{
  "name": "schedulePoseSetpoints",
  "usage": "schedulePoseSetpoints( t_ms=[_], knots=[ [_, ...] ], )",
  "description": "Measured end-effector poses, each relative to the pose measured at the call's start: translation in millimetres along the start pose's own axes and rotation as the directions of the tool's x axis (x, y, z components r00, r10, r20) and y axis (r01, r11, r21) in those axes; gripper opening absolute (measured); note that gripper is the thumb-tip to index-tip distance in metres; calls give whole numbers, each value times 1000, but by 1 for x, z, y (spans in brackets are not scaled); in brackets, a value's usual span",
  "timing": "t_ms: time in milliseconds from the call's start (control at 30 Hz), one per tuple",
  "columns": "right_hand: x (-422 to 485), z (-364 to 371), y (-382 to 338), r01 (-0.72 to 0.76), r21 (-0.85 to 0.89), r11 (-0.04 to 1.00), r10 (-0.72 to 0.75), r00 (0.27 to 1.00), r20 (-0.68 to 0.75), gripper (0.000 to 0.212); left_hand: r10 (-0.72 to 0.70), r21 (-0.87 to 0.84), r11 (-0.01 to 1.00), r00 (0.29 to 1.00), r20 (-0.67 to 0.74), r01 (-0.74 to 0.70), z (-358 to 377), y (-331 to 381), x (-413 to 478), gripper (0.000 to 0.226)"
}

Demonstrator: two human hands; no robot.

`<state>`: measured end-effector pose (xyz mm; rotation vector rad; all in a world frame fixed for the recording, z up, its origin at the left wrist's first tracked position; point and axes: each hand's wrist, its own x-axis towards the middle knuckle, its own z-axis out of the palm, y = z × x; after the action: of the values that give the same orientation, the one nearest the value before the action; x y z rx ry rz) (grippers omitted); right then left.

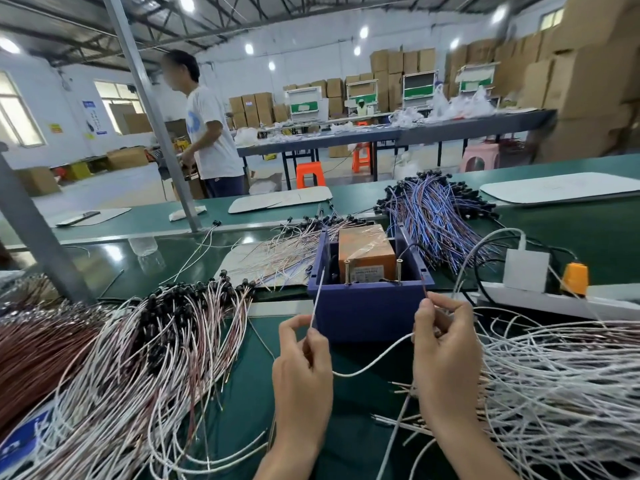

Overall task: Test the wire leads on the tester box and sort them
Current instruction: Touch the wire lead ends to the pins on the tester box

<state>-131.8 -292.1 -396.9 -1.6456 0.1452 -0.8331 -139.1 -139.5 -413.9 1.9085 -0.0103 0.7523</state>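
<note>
Both pinching one white wire lead (370, 363): left hand (301, 372) on the end rising by the left front corner of the blue tester box (367, 313), right hand (446, 348) on the end at its right front corner. Slack sagging between, above green tabletop (256, 375).

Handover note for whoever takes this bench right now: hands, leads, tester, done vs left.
Hands: the left hand pinches the white end of one wire lead, tip pointing up by the left wall of the tester box. The right hand pinches its reddish end at the box's right front corner. The lead sags between them.
Done: nothing for this lead; neither tip touches the left screw or right screw yet.
Heaps: left pile, right pile, blue pile behind the box. I cannot tell which are tested.
Left: probably touch both screws, then sort the lead.
</note>
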Motion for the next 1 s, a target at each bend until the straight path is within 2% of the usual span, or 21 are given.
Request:
schedulePoseSetpoints(
  t_ms=[600,733,867,1000],
  knots=[
    [-1,5,11,40,-20,999,-40,999,21,9,38,44,998,997,70,-41,1,-6,-1,24],
    [-4,5,11,18,-1,1000,-18,999,45,12,61,44,997,996,62,-63,1,-6,-2,17],
    [-4,5,10,29,15,999,-30,999,43,33,64,17,998,996,67,-65,2,-7,-2,13],
    [-4,5,11,34,9,999,-34,999,31,25,60,5,998,996,62,-60,1,-7,-2,10]
  ],
)
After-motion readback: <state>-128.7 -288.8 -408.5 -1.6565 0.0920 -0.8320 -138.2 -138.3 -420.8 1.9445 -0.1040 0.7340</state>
